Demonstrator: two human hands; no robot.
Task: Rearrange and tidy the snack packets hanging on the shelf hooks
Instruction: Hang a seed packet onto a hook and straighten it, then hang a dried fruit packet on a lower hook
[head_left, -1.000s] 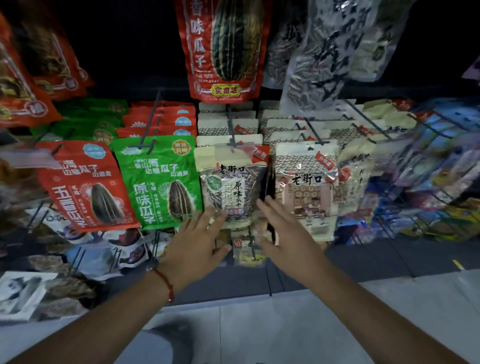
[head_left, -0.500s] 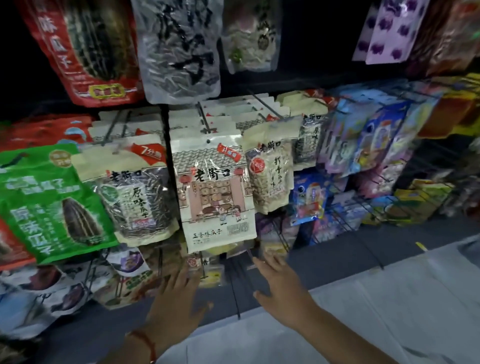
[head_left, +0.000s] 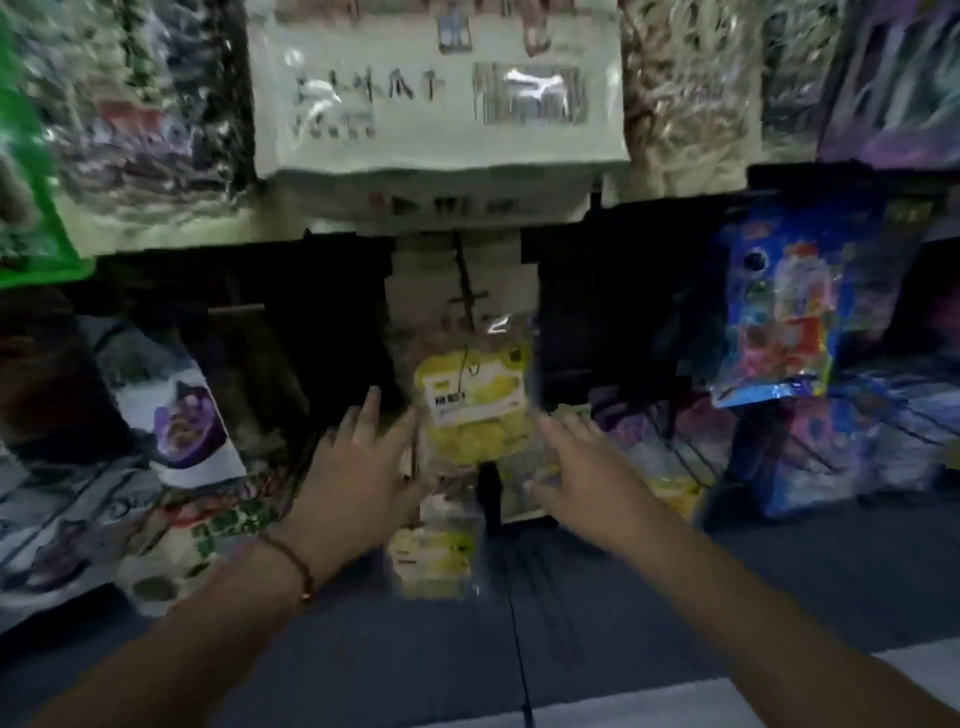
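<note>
A small clear packet with yellow contents (head_left: 475, 400) hangs from a hook (head_left: 465, 280) on a low row at the centre. My left hand (head_left: 358, 478) reaches toward its left side with fingers spread and straight. On the packet's right, my right hand (head_left: 582, 478) is stretched out the same way. Neither hand holds anything; whether the fingertips touch the packet is blurred. A second yellow packet (head_left: 431, 556) hangs lower, just under my left hand. Above, the bottom of a large pale seed packet (head_left: 441, 104) fills the top centre.
A white and purple packet (head_left: 182, 415) leans at the left, with grey packets (head_left: 52, 525) below it. Blue snack packets (head_left: 779, 312) hang at the right. A green packet (head_left: 26, 182) shows at the upper left. Dark shelf base (head_left: 519, 649) lies below.
The view has dropped and moved closer, from the seed packet row to the lower hooks. Both hands have moved down with it and now flank the yellow packet.
</note>
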